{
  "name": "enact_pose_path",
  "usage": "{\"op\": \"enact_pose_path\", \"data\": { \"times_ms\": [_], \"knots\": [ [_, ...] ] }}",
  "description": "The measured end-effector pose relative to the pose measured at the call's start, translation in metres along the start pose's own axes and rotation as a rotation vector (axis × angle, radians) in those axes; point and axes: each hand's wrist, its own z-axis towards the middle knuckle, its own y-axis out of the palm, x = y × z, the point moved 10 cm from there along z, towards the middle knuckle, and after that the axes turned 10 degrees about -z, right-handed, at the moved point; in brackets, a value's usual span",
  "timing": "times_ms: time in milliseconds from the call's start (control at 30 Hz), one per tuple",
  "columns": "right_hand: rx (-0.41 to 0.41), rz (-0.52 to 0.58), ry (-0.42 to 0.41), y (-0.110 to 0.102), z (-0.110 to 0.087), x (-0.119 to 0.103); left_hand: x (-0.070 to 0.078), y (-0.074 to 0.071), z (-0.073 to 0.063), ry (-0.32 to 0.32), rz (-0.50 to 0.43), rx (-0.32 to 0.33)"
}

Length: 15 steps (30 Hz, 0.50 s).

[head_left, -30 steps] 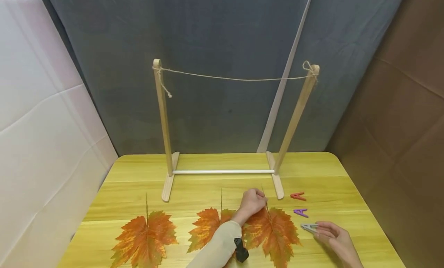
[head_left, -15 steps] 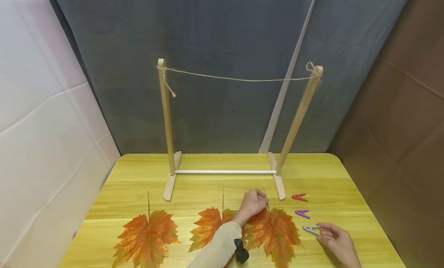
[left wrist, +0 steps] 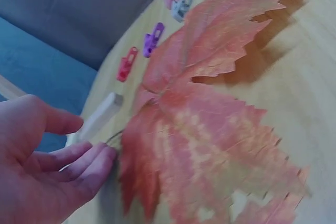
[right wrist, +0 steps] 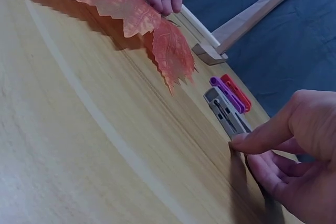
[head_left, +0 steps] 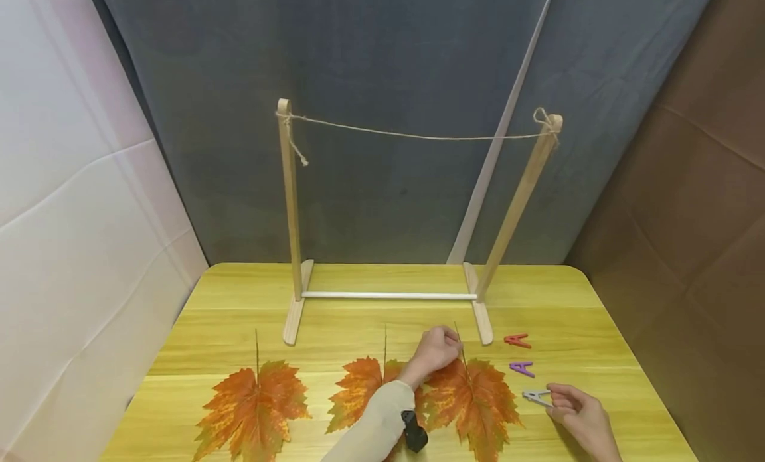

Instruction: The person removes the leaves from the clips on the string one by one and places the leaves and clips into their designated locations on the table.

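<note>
My left hand point(head_left: 437, 349) is beside the stem of the rightmost orange-red artificial maple leaf point(head_left: 478, 399). In the left wrist view its thumb stands apart from the fingers point(left wrist: 97, 169), whose tips touch or nearly touch the stem point(left wrist: 113, 137). My right hand point(head_left: 584, 419) pinches a grey clothespin point(head_left: 534, 397) by its handle end, low at the table's right; the right wrist view shows thumb and fingers on the grey clothespin point(right wrist: 226, 111). A purple clothespin point(head_left: 522, 368) and a red clothespin point(head_left: 517, 340) lie just beyond it.
Two more leaves lie to the left, one far left point(head_left: 257, 405) and a middle leaf point(head_left: 358, 392) partly hidden by my left sleeve point(head_left: 376, 419). Behind them stands a wooden frame point(head_left: 291, 203) with a string point(head_left: 406, 136) tied between its posts and a white bar point(head_left: 388, 295) below.
The head view has shifted slightly, moving the scene a little to the right. Both hands keep nearly the same place, and the grey clothespin stays between the right fingers.
</note>
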Motion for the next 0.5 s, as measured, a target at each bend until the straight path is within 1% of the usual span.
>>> {"op": "enact_pose_path", "data": {
  "times_ms": [133, 300, 367, 500],
  "knots": [
    [0.002, -0.031, -0.027, -0.003, -0.004, -0.005, 0.01, -0.002, -0.008, 0.015, 0.031, -0.069],
    [0.025, -0.121, -0.1, -0.011, -0.01, -0.023, 0.025, -0.012, -0.026, 0.014, 0.022, -0.151],
    [0.042, -0.154, -0.136, -0.015, -0.013, -0.032, 0.031, -0.017, -0.034, 0.024, 0.038, -0.172],
    [0.074, -0.197, -0.24, -0.017, -0.02, -0.055, 0.038, -0.032, -0.051, 0.053, 0.091, -0.183]
  ]
}}
